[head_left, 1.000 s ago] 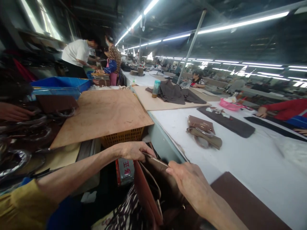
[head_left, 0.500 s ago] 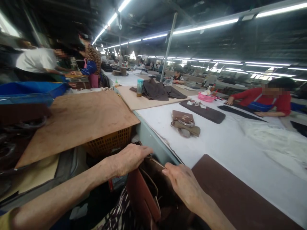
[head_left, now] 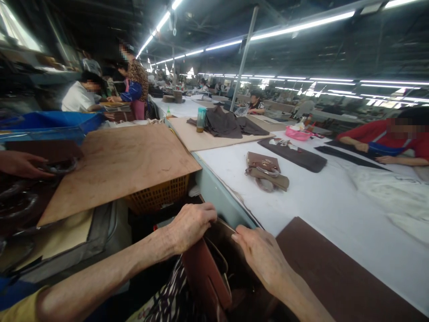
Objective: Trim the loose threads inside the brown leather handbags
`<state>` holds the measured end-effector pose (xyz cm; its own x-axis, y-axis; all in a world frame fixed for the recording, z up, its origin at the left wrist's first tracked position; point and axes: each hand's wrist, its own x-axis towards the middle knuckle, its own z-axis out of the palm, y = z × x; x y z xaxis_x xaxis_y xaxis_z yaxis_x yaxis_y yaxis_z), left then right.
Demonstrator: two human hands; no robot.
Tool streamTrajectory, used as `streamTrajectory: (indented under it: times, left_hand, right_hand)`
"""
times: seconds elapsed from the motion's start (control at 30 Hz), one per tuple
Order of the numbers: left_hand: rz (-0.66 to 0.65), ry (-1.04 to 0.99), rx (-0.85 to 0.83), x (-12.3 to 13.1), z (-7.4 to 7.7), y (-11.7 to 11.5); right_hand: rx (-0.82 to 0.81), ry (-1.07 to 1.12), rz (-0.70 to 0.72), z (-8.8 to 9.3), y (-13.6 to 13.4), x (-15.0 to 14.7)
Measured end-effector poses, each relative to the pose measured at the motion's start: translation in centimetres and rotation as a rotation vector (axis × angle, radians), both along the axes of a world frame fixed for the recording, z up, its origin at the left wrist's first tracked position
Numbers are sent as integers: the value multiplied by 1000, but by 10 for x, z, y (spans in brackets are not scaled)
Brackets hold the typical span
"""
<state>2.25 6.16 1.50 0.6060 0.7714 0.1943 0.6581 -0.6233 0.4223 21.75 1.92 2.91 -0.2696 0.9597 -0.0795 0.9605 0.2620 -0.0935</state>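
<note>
A brown leather bag (head_left: 208,273) rests at my lap, its mouth open and its inside dark. My left hand (head_left: 194,226) is closed over the bag's far left corner, fingertips curled on the rim. On the right part of the same rim, my right hand (head_left: 256,250) pinches the edge between thumb and fingers. A pale strip of edge shows between the two hands. The bag's lower part is out of sight below the frame and behind my right forearm. Patterned black-and-white cloth (head_left: 170,290) lies under the bag.
A white-topped table (head_left: 221,165) stands ahead, bearing a dark brown sheet (head_left: 335,268) and a small brown bag piece with handles (head_left: 266,170). At left are a wooden board (head_left: 134,156), a yellow basket (head_left: 161,194) and a blue bin (head_left: 50,125). A co-worker's hand (head_left: 27,163) reaches in; others work nearby.
My view has shifted slightly left, so the scene sits further right. Both hands stay on the bag's rim. A co-worker's hand has appeared at the left edge, and the white-shirted person has moved.
</note>
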Motion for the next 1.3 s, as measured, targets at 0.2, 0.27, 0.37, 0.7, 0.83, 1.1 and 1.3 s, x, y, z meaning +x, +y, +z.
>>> streamTrajectory:
  times: [0.2,0.27,0.37,0.7,0.83,1.1,1.3]
  left_hand:
    - [44,0,0,3,-1,-2]
    - [53,11,-7,4,-2,-2]
    - [52,-7,-22,5,-3,-1]
    - [23,-284,-157,5,-17,6]
    - [22,-313,-171,6,-18,9]
    - [5,-326,-247,10,-20,17]
    - [58,-369,-330,13,-21,19]
  right_hand:
    - [-3,1,3,-2,3,-1]
    - [-3,11,-3,-3,3,-1]
    - [0,19,-7,-3,2,0]
    - [5,25,36,-12,4,6]
    - [8,26,54,-16,7,7]
    - [36,38,71,-19,7,11]
    - [37,54,67,-20,8,14]
